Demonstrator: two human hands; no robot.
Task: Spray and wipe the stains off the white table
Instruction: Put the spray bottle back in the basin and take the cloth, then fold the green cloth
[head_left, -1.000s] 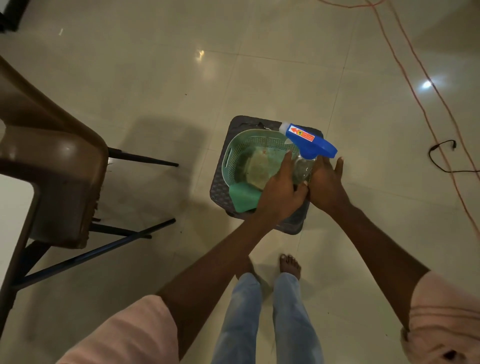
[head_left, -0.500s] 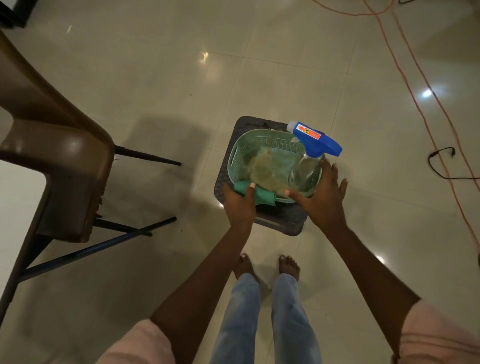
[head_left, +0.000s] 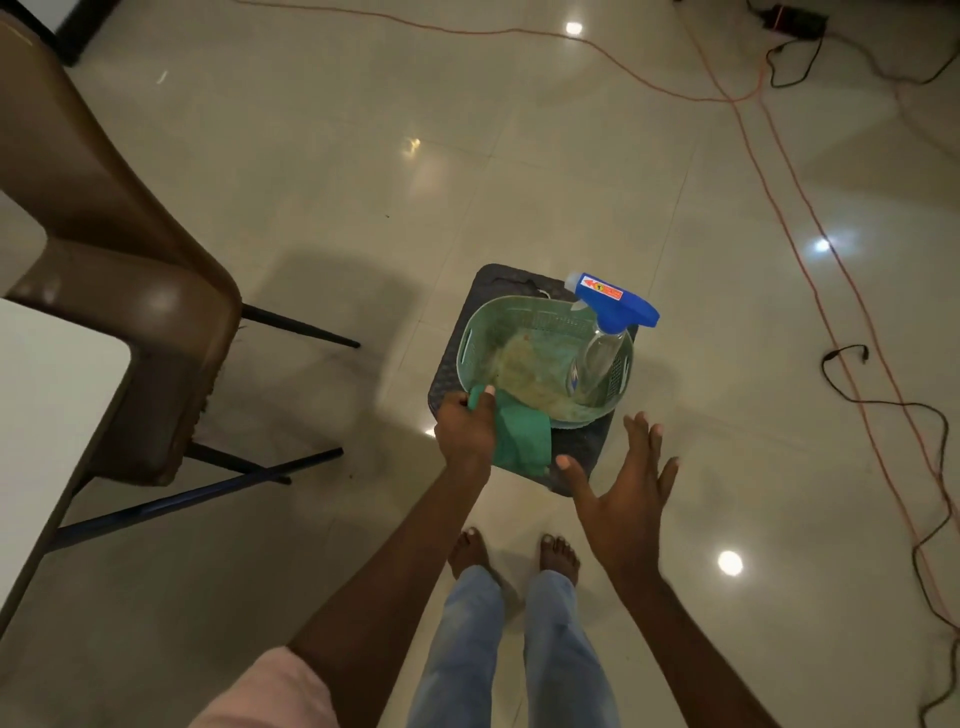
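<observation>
The left hand (head_left: 464, 430) grips a green cloth (head_left: 522, 435), its fingers curled round the upper corner of the fabric at the near rim of a pale green basket (head_left: 618, 374). The cloth hangs down over that rim and over the front of the dark stool (head_left: 582, 449) that the basket sits on. The right hand (head_left: 623, 491) holds nothing; its fingers are spread and straight, palm turned down, and it hovers just in front of the stool's near right corner, apart from the basket. A spray bottle (head_left: 597, 358) with a clear body and a blue trigger head stands tilted inside the basket against its far right wall, the head sticking out above the rim; it lies beyond the right hand and well to the right of the left hand, touched by neither. A yellowish cloth (head_left: 524, 366) lies on the basket's floor. The white table (head_left: 47, 395) shows only as a corner at the left edge, well apart from both hands, with a brown chair (head_left: 119, 291) beside it. Bare feet (head_left: 511, 553) stand on the glossy tiled floor (head_left: 363, 156) below the stool, and orange and black cables (head_left: 810, 218) trail across the floor on the right
</observation>
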